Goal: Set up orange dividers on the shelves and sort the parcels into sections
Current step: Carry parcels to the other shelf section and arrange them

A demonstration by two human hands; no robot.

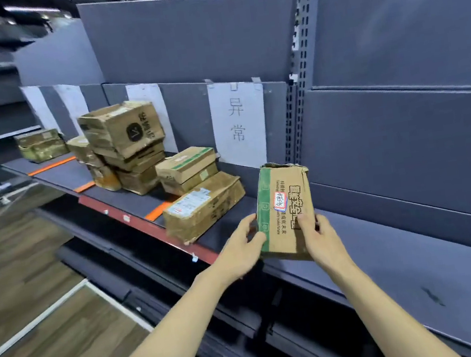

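I hold a brown cardboard parcel with a green stripe point(284, 207) upright above the grey shelf point(373, 256). My left hand point(242, 250) grips its lower left edge and my right hand point(319, 236) grips its lower right side. Three orange dividers lie flat across the shelf: one point(157, 211) beside a labelled parcel point(203, 208), one point(84, 187) further left, one point(51, 166) at the far left. A two-parcel stack point(186, 169) sits behind the labelled parcel. A taller pile of worn parcels point(123, 146) stands in the middle section, and another parcel point(39, 145) at the far end.
White paper signs hang on the grey back panel, the nearest point(239, 124) just above the held parcel. A perforated upright post point(299, 80) divides the shelf bays. A lower shelf point(183, 290) juts out below, and wooden flooring point(28, 295) lies to the left.
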